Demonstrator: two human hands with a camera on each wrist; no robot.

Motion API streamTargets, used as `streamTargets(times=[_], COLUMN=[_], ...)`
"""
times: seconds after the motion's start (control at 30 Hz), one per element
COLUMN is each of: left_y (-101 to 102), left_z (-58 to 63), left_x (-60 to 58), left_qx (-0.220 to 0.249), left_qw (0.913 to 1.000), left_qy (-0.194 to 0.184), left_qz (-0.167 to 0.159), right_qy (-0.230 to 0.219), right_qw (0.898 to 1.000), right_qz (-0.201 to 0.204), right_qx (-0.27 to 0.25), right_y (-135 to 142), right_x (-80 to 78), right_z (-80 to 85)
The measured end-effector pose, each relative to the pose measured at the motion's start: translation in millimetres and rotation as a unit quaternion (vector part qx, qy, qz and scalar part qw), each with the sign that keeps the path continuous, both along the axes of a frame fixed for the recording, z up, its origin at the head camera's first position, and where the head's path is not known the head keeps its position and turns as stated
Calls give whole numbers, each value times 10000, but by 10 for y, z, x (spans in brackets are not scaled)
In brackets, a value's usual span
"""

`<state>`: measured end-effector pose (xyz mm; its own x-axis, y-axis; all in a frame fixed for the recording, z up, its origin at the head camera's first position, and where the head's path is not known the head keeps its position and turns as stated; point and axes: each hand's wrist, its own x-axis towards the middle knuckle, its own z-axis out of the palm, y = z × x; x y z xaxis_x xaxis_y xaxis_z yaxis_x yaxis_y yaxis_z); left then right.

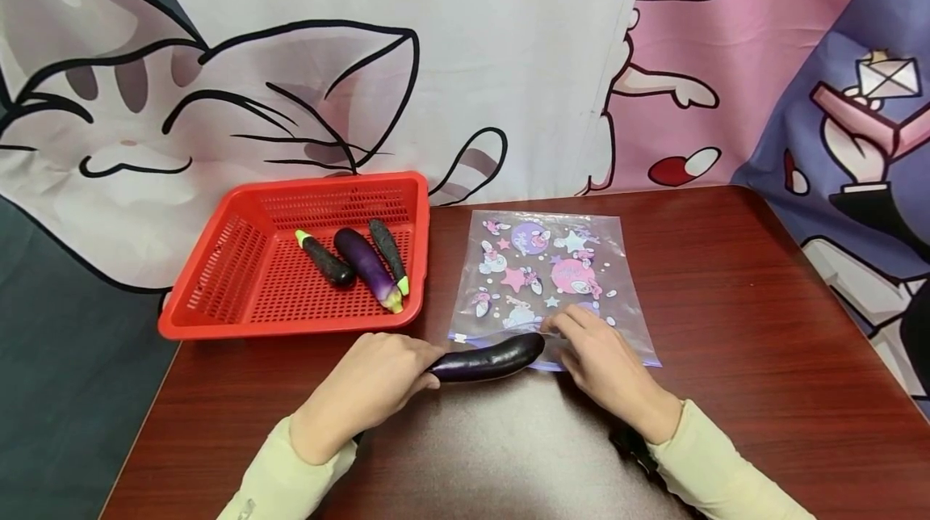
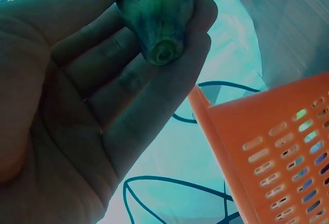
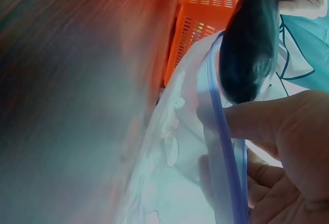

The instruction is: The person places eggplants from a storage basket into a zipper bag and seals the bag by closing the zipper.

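A dark purple eggplant [image 1: 488, 360] lies level in the air above the near edge of a clear zip bag [image 1: 538, 286] printed with stars and cartoon figures. My left hand [image 1: 385, 371] grips it by the stem end, and the green stem tip [image 2: 165, 51] shows between thumb and fingers in the left wrist view. At the bag's mouth, my right hand [image 1: 599, 354] pinches the purple zip edge [image 3: 221, 126] between thumb and fingers. The eggplant's rounded end [image 3: 247, 75] is close to the right thumb; whether they touch, I cannot tell.
To the left stands a red plastic basket [image 1: 291, 329] with several items in it: a purple eggplant [image 1: 366, 266] and two dark vegetables with bright green ends. All stand on a brown wooden table [image 1: 726, 302]. Behind hangs a cartoon-printed curtain [image 1: 508, 60].
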<state>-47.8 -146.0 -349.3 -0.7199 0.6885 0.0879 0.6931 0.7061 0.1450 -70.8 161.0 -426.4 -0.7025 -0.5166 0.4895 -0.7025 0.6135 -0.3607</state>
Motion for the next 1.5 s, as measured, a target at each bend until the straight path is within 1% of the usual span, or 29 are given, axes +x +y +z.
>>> streamTargets(times=[0.2,0.43,0.67,0.73,1.0,1.33,1.5], left_y=[42,113,217,249,348,422,475], left_z=[-29,-76,-104,-118,-165,-245,-278], left_x=[3,7,27,36,66,98,116], left_qx=[-16,5,-74,-106,13,121,123], left_qw=[9999,10000,10000,9999,9991,9975,9959], left_qy=[-117,-34,18,67,376,500,632], left_qz=[-6,-13,30,53,200,493,638], right_qy=[90,287,373,338,434,368,326], right_qw=[9998,9990,9989,9991,9986,9988,9989], right_qz=[32,49,49,51,106,138,121], right_qx=[-164,-326,-289,-270,-295,-290,-306], right_y=[-18,-33,-34,-31,-34,-42,-43], right_x=[2,0,3,3,8,-7,5], right_z=[8,18,21,20,36,31,28])
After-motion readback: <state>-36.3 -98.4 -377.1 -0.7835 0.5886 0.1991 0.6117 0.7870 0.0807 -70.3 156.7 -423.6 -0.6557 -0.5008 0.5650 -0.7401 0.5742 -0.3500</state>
